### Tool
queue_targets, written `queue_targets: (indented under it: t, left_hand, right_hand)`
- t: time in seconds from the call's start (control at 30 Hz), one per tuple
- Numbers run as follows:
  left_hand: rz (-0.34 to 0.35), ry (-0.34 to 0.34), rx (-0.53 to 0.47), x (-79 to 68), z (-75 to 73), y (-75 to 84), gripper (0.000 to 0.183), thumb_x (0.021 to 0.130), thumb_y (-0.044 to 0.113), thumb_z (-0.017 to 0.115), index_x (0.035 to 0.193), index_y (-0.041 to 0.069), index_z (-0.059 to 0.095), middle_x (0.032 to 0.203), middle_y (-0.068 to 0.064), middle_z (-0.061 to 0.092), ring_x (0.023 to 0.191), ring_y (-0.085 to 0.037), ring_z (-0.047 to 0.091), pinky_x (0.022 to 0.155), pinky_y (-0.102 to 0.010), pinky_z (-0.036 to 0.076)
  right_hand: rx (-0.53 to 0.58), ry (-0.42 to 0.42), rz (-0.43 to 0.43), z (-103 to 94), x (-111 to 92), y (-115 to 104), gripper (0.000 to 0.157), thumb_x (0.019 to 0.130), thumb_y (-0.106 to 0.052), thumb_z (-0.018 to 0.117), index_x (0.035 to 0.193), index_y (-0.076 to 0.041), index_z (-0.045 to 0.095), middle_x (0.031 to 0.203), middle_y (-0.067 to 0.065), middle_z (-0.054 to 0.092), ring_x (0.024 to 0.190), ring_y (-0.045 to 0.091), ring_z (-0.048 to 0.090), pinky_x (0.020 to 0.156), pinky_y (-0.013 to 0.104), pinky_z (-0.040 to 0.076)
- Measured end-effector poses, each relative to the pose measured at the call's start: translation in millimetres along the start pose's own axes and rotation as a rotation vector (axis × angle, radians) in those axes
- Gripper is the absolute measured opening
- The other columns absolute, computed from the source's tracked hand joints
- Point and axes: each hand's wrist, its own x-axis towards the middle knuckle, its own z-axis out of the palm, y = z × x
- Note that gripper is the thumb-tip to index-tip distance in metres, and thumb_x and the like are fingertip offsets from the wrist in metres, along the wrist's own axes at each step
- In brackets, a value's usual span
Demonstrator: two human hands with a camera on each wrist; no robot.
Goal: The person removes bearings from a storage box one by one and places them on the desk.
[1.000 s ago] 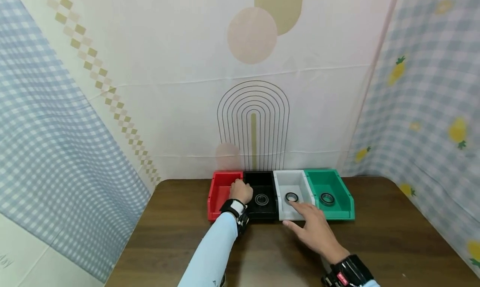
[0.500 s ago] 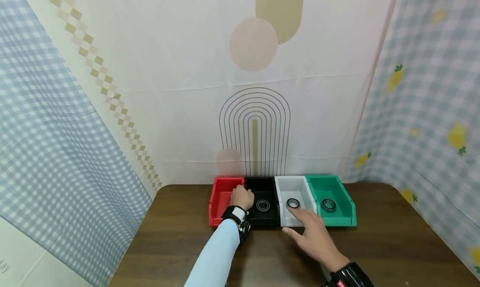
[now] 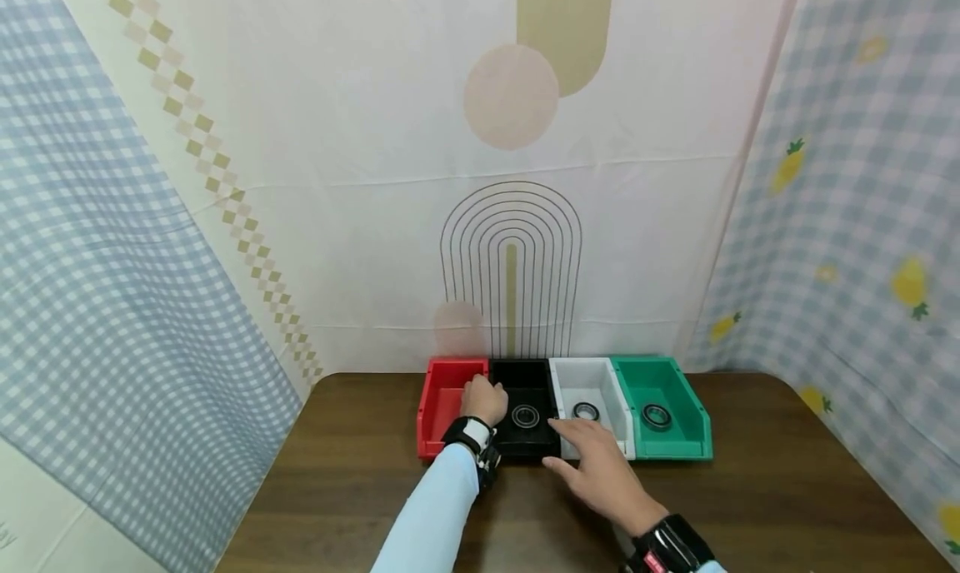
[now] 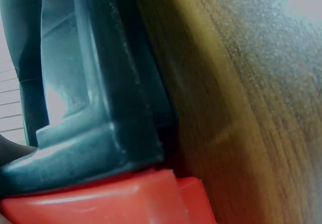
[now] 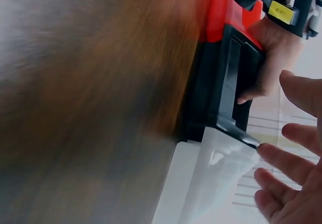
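Note:
Four storage bins stand side by side: a red bin, a black bin, a white bin and a green bin. Ball bearings lie in the black bin (a bearing), the white bin (a bearing) and the green bin (a bearing). With fingers curled over the adjoining red and black walls, my left hand grips them; its fingertips are mostly hidden. My right hand, fingers spread, is over the white bin's front, its fingertips near the black-white border.
The bins stand on a brown wooden table, close to a pale patterned cloth at the back. Checked cloths hang at the left and right. Bare wood shows left of, right of and in front of the bins.
My right hand has moved left from beside the white bin's bearing toward the black bin. The left hand stays at the red and black walls. The head view has shifted slightly.

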Motion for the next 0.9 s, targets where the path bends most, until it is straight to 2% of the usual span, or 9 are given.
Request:
queue_targets:
  t: [0.33, 0.53, 0.63, 0.8, 0.9]
  left_hand:
    - [-0.009, 0.007, -0.005, 1.1, 0.3, -2.5, 0.044, 0.109, 0.028, 0.058, 0.138, -0.006, 0.060, 0.136, -0.027, 0.065, 0.125, -0.047, 0.064, 0.105, -0.059, 0.055]
    - [-0.002, 0.001, -0.016, 0.1, -0.1, -3.3, 0.044, 0.108, 0.027, 0.059, 0.136, -0.007, 0.060, 0.136, -0.028, 0.064, 0.125, -0.048, 0.063, 0.104, -0.059, 0.055]
    - [0.002, -0.002, -0.010, -1.1, -2.7, -2.6, 0.043, 0.108, 0.028, 0.059, 0.134, -0.006, 0.062, 0.134, -0.028, 0.066, 0.123, -0.048, 0.064, 0.102, -0.059, 0.056]
    - [0.004, -0.006, -0.017, -1.0, -5.3, 0.2, 0.041, 0.109, 0.028, 0.059, 0.133, -0.005, 0.063, 0.130, -0.026, 0.068, 0.120, -0.048, 0.065, 0.099, -0.058, 0.057]
    - [-0.011, -0.023, -0.028, -2.8, -3.1, 1.0, 0.045, 0.110, 0.028, 0.058, 0.139, -0.005, 0.060, 0.137, -0.027, 0.066, 0.125, -0.048, 0.064, 0.102, -0.058, 0.056]
  right_hand:
    - [-0.167, -0.033, -0.162, 19.6, 41, -5, 0.043, 0.096, -0.022, 0.081, 0.133, -0.003, 0.073, 0.140, 0.018, 0.071, 0.139, 0.038, 0.061, 0.118, 0.056, 0.047]
    - [-0.245, -0.070, -0.231, 33.4, 65, 0, 0.038, 0.095, -0.019, 0.081, 0.129, -0.001, 0.074, 0.129, 0.015, 0.076, 0.131, 0.034, 0.067, 0.124, 0.052, 0.042]
    - [-0.276, -0.104, -0.225, 37.4, 77, 0, 0.040, 0.094, -0.019, 0.082, 0.129, -0.001, 0.074, 0.129, 0.014, 0.077, 0.129, 0.033, 0.068, 0.126, 0.052, 0.040]
    - [-0.403, -0.144, -0.181, 42.5, 91, -3, 0.049, 0.090, -0.028, 0.087, 0.133, -0.007, 0.074, 0.133, 0.010, 0.076, 0.131, 0.029, 0.067, 0.127, 0.048, 0.039]
    - [-0.471, -0.155, -0.149, 46.9, 93, -3, 0.051, 0.088, -0.032, 0.088, 0.133, -0.011, 0.076, 0.134, 0.008, 0.076, 0.131, 0.026, 0.068, 0.127, 0.046, 0.039]
